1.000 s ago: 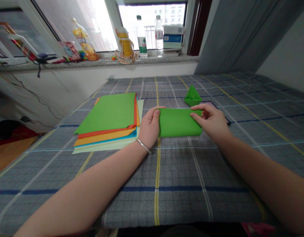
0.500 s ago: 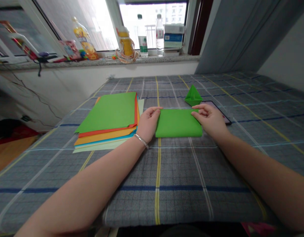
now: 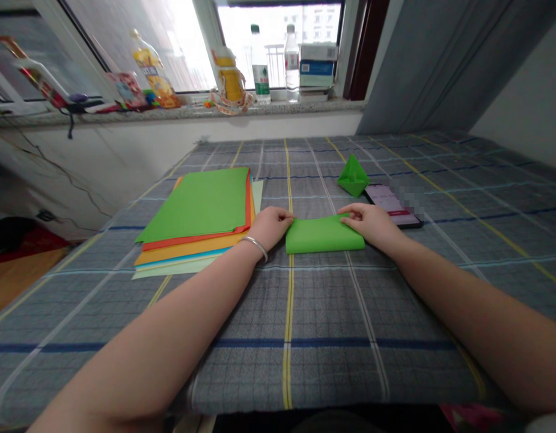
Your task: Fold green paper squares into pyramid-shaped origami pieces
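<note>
A folded sheet of green paper lies on the checked cloth between my hands, its far edge bent up a little toward me. My left hand, with a silver bangle at the wrist, pinches its far left corner. At the far right corner, my right hand grips the same sheet between thumb and fingers. Just beyond the right hand stands a small folded green paper shape, pointed at the top. Beside it a phone with its screen lit lies partly behind that hand.
Left of my hands is a stack of coloured paper, green on top. The checked cloth covers the whole surface. Bottles, a yellow cup and boxes line the windowsill. A grey curtain hangs at the right.
Both hands have come slightly toward me, drawing the paper's far edge nearer, and the right hand has shifted left. More of the phone now shows.
</note>
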Motion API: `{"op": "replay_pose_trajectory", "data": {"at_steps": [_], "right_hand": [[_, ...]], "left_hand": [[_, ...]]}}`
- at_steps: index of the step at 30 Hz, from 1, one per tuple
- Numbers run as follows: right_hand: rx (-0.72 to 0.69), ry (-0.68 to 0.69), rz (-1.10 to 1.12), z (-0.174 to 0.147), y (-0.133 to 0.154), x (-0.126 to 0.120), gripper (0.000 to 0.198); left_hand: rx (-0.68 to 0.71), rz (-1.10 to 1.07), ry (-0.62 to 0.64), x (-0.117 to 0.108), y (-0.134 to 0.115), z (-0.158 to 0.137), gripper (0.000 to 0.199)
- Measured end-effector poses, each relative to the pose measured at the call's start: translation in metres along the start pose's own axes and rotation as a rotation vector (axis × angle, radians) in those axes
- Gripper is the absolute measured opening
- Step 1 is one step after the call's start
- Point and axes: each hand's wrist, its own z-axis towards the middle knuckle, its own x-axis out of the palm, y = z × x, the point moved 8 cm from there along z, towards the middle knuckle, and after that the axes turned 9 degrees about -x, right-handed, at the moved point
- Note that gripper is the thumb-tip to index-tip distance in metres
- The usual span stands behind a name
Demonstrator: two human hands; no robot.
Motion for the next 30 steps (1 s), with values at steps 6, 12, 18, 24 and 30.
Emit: {"op": "replay_pose_trajectory", "data": {"at_steps": [6,12,18,24,30], "right_hand": [[-0.007,0.098,-0.138,0.003,0.000,0.004,0.020],[0.002,0.133,-0.191,0.005,-0.001,0.005,0.022],[-0.005,0.160,-0.228,0.005,0.002,0.006,0.023],[0.009,0.171,-0.222,0.005,0.002,0.006,0.024],[0.011,0.166,-0.232,0.005,0.004,0.005,0.023]], "left_hand": [[0.056,0.334,-0.012,0.005,-0.008,-0.003,0.022],[0.141,0.453,0.005,0.008,-0.018,-0.008,0.022],[0.252,0.508,-0.062,0.010,-0.023,-0.010,0.025],[0.675,0.543,-0.022,0.026,-0.043,-0.021,0.039],[0.848,0.680,0.167,0.041,-0.052,-0.033,0.036]]}}
